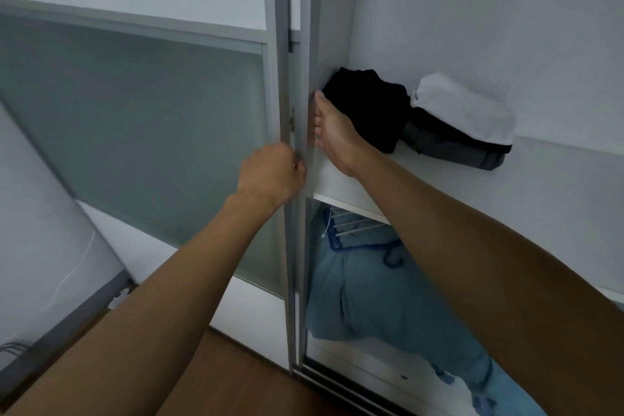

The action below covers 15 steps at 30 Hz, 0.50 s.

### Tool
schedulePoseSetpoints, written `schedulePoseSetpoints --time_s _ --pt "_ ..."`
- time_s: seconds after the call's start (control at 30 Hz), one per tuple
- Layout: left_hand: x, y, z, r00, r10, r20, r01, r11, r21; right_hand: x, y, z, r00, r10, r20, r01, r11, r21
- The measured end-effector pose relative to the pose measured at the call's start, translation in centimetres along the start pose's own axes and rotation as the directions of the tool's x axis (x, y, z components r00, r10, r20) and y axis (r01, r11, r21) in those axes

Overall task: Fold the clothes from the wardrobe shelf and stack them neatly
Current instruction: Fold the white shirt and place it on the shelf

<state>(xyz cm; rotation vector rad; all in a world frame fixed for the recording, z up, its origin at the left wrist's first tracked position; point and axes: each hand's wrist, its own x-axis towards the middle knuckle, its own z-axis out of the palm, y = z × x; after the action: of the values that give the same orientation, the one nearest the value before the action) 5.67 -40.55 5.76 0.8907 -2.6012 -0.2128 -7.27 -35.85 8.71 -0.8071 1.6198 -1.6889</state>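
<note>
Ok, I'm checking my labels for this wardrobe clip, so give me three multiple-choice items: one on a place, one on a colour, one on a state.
1. Where is the white garment?
A. on the floor
B. atop the grey folded garment on the shelf
C. in a drawer

2. What colour is the hanger below the shelf?
A. red
B. blue
C. yellow

3. What is the left hand doing?
A. gripping the door frame
B. hanging loose
C. holding a black garment

Answers: 1 B, it lies on that darker fold; 2 B, its hook and bar show blue; 3 A, its fingers curl round the frame's edge.
</note>
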Motion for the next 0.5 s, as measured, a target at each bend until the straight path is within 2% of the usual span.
schedulePoseSetpoints --time_s 0.13,0.3,0.5 --pt "0.6 2.6 0.5 0.992 0.102 0.074 -0.103 0.995 0.003 -2.1 0.4 -2.9 0.999 -0.035 -0.037 0.036 0.999 0.009" --pt "0.8 7.9 1.2 0.96 0.281 0.018 -0.282 0.959 0.04 -5.7 0.6 -7.6 0.989 -0.08 -0.125 0.082 0.997 0.008" --pt "0.0 15.0 2.9 0.89 0.453 0.048 -0.455 0.89 0.031 -11.0 0.9 -14.3 0.96 -0.105 -0.26 0.112 0.994 0.013"
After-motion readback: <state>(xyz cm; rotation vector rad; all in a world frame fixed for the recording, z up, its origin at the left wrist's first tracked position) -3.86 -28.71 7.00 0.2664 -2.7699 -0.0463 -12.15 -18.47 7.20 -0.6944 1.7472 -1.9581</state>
